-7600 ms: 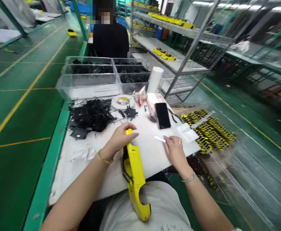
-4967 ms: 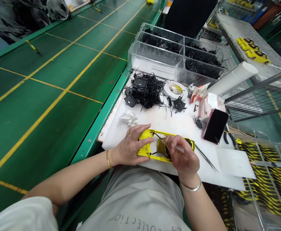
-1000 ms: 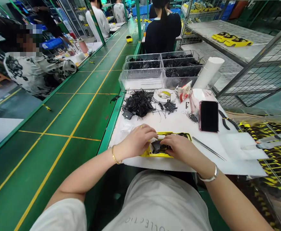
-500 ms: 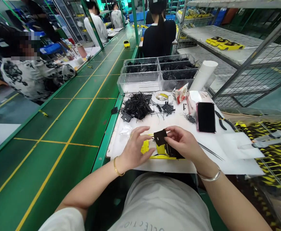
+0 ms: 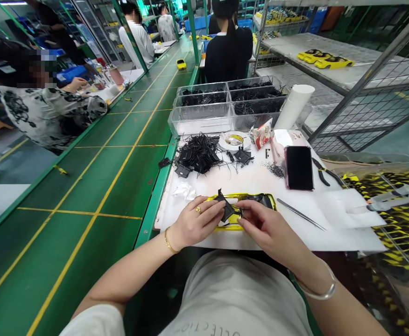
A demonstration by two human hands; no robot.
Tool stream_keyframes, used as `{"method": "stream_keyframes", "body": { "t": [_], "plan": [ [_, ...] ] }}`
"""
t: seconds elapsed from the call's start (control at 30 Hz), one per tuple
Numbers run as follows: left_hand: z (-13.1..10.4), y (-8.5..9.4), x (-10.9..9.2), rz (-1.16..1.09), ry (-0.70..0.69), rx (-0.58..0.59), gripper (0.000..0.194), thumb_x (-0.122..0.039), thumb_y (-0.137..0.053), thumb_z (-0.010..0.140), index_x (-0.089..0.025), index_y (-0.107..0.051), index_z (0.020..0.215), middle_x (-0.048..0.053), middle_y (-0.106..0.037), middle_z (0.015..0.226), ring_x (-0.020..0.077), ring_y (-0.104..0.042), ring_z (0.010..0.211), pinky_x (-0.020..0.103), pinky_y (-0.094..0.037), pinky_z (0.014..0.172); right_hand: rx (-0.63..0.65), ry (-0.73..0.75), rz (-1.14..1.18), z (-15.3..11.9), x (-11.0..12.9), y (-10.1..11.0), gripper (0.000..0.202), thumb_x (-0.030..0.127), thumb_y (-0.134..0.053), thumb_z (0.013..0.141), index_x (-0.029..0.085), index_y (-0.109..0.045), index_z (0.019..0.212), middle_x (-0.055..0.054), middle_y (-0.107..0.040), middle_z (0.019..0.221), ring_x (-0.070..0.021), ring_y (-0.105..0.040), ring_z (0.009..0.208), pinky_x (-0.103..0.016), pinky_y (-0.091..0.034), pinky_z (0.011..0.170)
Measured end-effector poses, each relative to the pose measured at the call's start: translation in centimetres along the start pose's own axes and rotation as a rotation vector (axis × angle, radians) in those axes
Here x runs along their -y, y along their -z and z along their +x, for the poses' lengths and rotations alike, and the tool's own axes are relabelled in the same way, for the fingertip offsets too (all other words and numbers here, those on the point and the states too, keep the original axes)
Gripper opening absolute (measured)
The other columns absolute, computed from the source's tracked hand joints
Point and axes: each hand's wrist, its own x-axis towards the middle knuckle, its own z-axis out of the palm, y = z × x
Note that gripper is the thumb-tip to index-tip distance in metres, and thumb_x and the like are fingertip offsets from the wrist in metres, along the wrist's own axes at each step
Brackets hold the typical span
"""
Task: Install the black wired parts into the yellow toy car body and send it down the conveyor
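Note:
A small flat black part (image 5: 228, 211) with thin prongs is held tilted over a yellow car body shell (image 5: 233, 227), which lies on the white work surface. My left hand (image 5: 198, 220) grips the part's left side between thumb and fingers. At the part's right end, my right hand (image 5: 259, 222) pinches a thin dark end of it. Black pieces sit inside the shell's right portion. Beyond my hands lies a pile of black wired parts (image 5: 198, 154), with a few more black parts (image 5: 242, 157) to its right.
Tweezers (image 5: 300, 214), a phone (image 5: 299, 168) and black-handled pliers (image 5: 325, 173) lie to the right. Clear divided bins (image 5: 200, 113) stand behind, beside a white roll (image 5: 295, 105). A green conveyor (image 5: 95, 186) runs along the left. Several people sit farther off.
The black part has been turned and lowered nearer the shell. My left hand has closed on it. My right hand has shifted slightly, uncovering the shell's right end.

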Motion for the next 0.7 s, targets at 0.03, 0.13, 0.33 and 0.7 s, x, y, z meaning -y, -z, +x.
{"method": "stream_keyframes", "body": {
  "t": [0.03,0.13,0.33,0.7],
  "plan": [
    [-0.2,-0.3,-0.1,-0.008,0.001,-0.005,0.017,-0.008,-0.059,0.090,-0.016,-0.063,0.105,0.009,-0.075,0.104,0.0182,-0.072,0.088,0.038,-0.056,0.085,-0.074,0.085,-0.130,0.0,0.6,0.1,0.018,0.026,-0.050,0.095,0.021,-0.063,0.106,-0.004,-0.064,0.083,-0.0167,-0.060,0.072,-0.032,-0.050,0.066],
    [-1.2,-1.1,-0.5,-0.081,0.064,-0.048,0.020,-0.008,-0.057,0.091,-0.019,-0.061,0.108,0.006,-0.073,0.105,0.0161,-0.071,0.086,0.037,-0.058,0.084,0.045,0.429,-0.250,0.8,2.5,0.9,0.021,0.020,-0.049,0.095,0.022,-0.065,0.109,-0.008,-0.068,0.101,-0.0205,-0.063,0.093,-0.038,-0.051,0.086],
    [-2.2,-1.4,-1.0,-0.100,0.091,-0.196,0.016,-0.007,-0.061,0.087,-0.016,-0.064,0.101,0.002,-0.067,0.078,0.0169,-0.072,0.087,0.034,-0.060,0.084,-0.052,0.404,0.246,1.8,1.8,2.7,0.027,0.034,-0.058,0.094,0.028,-0.060,0.121,-0.004,-0.068,0.107,-0.0177,-0.064,0.092,-0.032,-0.052,0.083],
    [-0.5,-2.3,-2.0,-0.038,0.057,-0.360,0.039,-0.010,-0.064,0.085,-0.026,-0.056,0.120,0.008,-0.050,0.143,0.0234,-0.046,0.137,0.039,-0.052,0.103,0.002,-0.148,0.256,1.0,-1.4,-0.8,0.031,0.026,-0.059,0.084,0.022,-0.053,0.114,0.008,-0.046,0.063,-0.0092,-0.041,0.054,-0.024,-0.034,0.052]
  ]
}}
